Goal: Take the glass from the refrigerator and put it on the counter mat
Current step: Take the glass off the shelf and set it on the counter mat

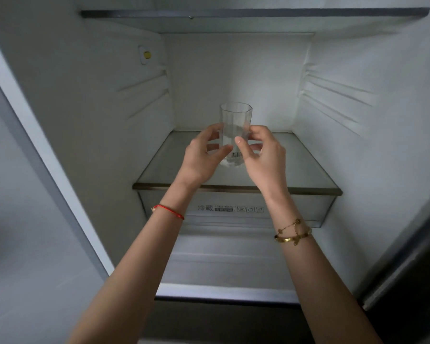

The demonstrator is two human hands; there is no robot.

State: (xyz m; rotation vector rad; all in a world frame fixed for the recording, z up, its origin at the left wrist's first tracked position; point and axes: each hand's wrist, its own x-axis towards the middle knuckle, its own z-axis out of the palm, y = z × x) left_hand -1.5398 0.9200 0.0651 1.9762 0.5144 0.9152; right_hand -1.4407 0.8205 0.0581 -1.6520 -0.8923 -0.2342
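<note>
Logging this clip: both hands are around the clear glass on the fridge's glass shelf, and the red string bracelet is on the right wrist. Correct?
Not quite. The head view shows the red string bracelet on the left wrist; the right wrist wears gold bracelets. Both hands, left and right, are around the clear glass on the glass shelf.

red string bracelet (168,211), gold bangles (293,234)

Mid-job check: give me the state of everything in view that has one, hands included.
Refrigerator: open, interior lit.
Glass: upright, empty, on or just above the shelf; cannot tell which.
Shelf: bare apart from the glass.
Drawer: closed.
Left hand: fingers curled round the glass.
Right hand: fingers curled round the glass from the other side.
</note>
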